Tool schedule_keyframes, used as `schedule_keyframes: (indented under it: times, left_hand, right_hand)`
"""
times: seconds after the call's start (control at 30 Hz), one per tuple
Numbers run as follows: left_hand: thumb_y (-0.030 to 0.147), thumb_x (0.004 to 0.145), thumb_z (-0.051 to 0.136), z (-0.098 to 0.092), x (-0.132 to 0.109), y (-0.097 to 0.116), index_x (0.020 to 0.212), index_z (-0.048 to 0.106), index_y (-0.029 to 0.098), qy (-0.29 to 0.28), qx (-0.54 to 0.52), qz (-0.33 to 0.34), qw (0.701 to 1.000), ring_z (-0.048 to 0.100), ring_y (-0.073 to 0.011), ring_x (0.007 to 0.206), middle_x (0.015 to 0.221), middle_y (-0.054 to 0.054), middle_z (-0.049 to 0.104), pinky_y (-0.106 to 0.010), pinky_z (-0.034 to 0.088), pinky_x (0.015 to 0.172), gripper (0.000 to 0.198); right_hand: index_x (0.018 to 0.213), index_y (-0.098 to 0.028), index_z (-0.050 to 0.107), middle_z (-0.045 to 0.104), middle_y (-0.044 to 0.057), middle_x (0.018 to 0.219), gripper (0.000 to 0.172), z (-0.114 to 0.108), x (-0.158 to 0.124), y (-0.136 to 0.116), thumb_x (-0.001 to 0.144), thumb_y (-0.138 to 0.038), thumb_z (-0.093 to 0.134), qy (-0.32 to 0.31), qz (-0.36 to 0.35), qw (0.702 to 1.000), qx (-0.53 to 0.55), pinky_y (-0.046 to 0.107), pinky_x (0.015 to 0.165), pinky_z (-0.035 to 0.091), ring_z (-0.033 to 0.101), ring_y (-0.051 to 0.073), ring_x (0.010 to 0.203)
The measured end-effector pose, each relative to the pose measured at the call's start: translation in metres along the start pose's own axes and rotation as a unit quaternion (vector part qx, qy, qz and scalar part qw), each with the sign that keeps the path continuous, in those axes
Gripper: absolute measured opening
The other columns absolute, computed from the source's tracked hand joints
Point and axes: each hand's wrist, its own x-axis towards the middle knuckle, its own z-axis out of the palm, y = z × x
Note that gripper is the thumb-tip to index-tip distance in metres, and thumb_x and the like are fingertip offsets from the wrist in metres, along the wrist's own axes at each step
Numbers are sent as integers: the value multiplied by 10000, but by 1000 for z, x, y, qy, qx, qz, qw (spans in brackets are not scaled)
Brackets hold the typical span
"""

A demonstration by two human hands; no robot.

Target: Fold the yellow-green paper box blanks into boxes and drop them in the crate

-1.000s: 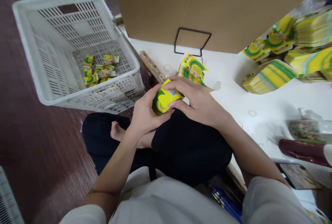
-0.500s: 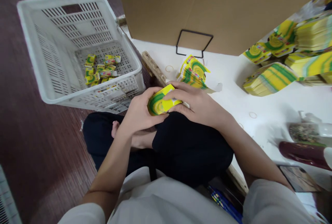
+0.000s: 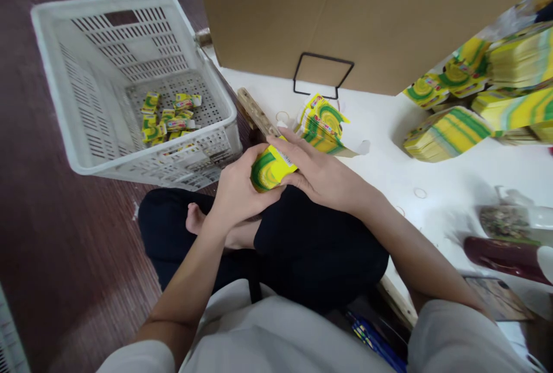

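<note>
Above my lap I hold a small yellow-and-green carton (image 3: 266, 170) between both hands. My left hand (image 3: 239, 187) wraps its left side, thumb and fingers around the edges. At its right end, my right hand (image 3: 322, 172) grips it, fingers over the top edge and thumb below, beside a flap with a barcode. Part of the carton is hidden by my fingers. Just beyond my right hand, a stack of flat printed cartons (image 3: 323, 122) leans on the white tabletop (image 3: 375, 180).
A white plastic crate (image 3: 147, 161) at the left holds several small yellow boxes (image 3: 166, 120). A large cardboard box (image 3: 363, 16) stands behind a black wire stand (image 3: 324, 57). Carton bundles (image 3: 449, 134), a maroon cylinder (image 3: 503, 258) and a phone-like slab (image 3: 496, 298) lie at the right.
Both hands have shifted slightly right with the carton. My right fingers have moved up over its top edge, and its barcode flap shows more clearly.
</note>
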Motion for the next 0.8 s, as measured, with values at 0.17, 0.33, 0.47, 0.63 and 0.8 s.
schedule_keyframes:
  times: [0.17, 0.33, 0.47, 0.63, 0.8]
  left_hand:
    - [357, 681, 829, -5, 2, -3, 1280, 608, 226, -46, -90, -26, 995, 717, -269, 994, 1138, -62, 738, -388, 571, 856, 653]
    - [360, 674, 828, -2, -1, -4, 1253, 624, 224, -63, -81, -41, 994, 714, -280, 1011, 1137, -64, 738, -401, 571, 868, 629]
    - [356, 729, 781, 5, -2, -2, 1294, 577, 213, -14, -3, -8, 1000, 712, -290, 1026, 1191, -90, 722, -411, 564, 885, 617]
    - [352, 767, 740, 23, -1, 6, 1320, 548, 180, 54, 142, 8, 988, 714, -330, 1024, 1201, -125, 711, -441, 558, 877, 610]
    - [337, 774, 744, 43, 0, 8, 1370, 513, 171, 13, 129, -27, 991, 708, -296, 1077, 1249, -115, 698, -384, 568, 883, 661]
  right_hand:
    - [1201, -225, 672, 538, 134, 1516, 282, -1, 1, 5, 988, -390, 588, 46, -38, 998, -9, 476, 1159, 488, 556, 275, 1386]
    - [1067, -222, 712, 593, 118, 1454, 192, -1, 0, 11, 977, -361, 613, 20, -36, 998, 39, 451, 1166, 470, 545, 258, 1399]
    - [1377, -213, 571, 606, 134, 1435, 487, 3, -2, 21, 974, -485, 597, 45, 10, 986, 157, 431, 1113, 514, 543, 259, 1398]
    - [1477, -138, 482, 644, 159, 1383, 523, 8, 0, 24, 1032, -413, 458, 55, 78, 989, 116, 405, 1030, 539, 648, 251, 1233]
    - [1263, -125, 670, 760, 93, 1070, 402, 6, 2, 27, 1048, -335, 404, 57, 145, 985, 72, 325, 880, 536, 715, 202, 942]
